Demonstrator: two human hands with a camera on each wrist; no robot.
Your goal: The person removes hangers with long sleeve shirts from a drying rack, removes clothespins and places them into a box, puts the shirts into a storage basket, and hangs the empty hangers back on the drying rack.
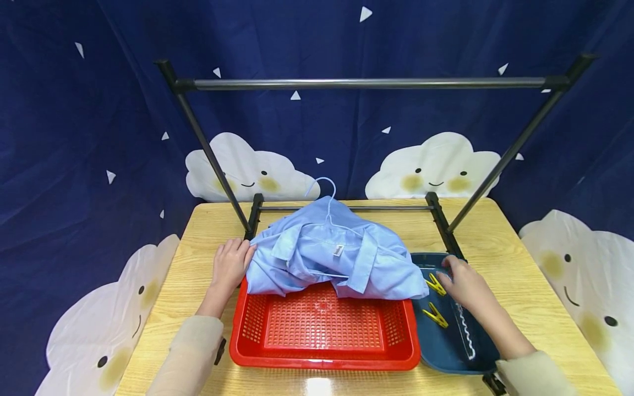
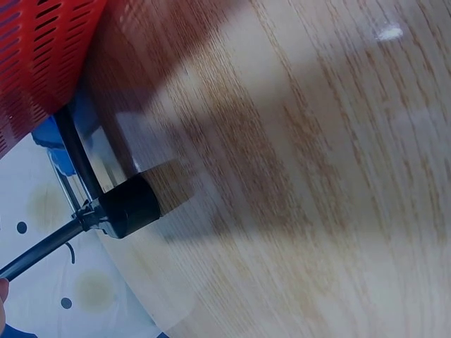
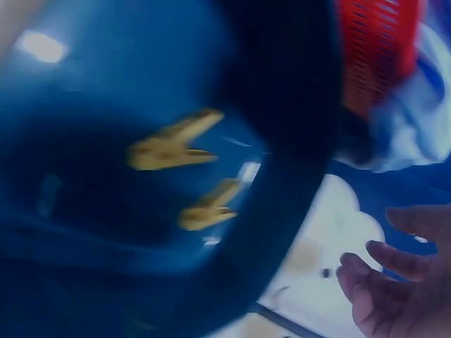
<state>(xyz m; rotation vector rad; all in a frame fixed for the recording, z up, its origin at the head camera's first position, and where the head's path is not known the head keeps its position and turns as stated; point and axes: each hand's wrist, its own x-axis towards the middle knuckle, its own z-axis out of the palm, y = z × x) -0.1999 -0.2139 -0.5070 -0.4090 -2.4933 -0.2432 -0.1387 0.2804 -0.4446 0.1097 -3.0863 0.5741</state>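
Note:
A light blue collared shirt (image 1: 391,275) lies over the back of a red perforated basket (image 1: 324,363). A light blue hanger (image 1: 333,190) is in its neck, hook pointing up. At the shirt's left end, my left hand (image 1: 231,263) pinches the cloth; only a sliver of a finger shows in the left wrist view. My right hand (image 1: 465,283) is above the dark blue basin (image 1: 448,355), fingers loosely bent and holding nothing. Just left of its fingertips are a yellow clothespin (image 1: 436,284) and, nearer the front, a second yellow clothespin (image 1: 435,315).
A dark metal rack stands on the wooden table (image 1: 213,223), its top bar (image 1: 366,83) high behind the shirt. Slanted posts (image 1: 515,148) rise at both sides. A navy curtain (image 1: 317,33) with clouds hangs behind. The basin sits against the basket's right side.

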